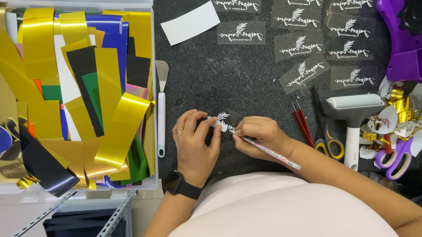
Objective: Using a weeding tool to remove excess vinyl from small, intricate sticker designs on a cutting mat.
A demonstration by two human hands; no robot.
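My left hand (194,141), with a ring and a black wristwatch, presses a small clear decal sheet (221,119) with a white leaf design flat on the dark stone worktop (201,72). My right hand (261,136) grips a thin pen-like weeding tool (272,153), its tip touching the decal's right edge. The two hands sit close together near the front of the worktop.
Several finished clear decals (296,19) lie in rows at the back, beside a white card (190,23). A white scraper (161,108) lies left of my hands. Red tweezers (302,122), yellow scissors (330,142), a roller (352,114) and a purple machine (413,29) stand right. A bin of foil strips (62,92) sits left.
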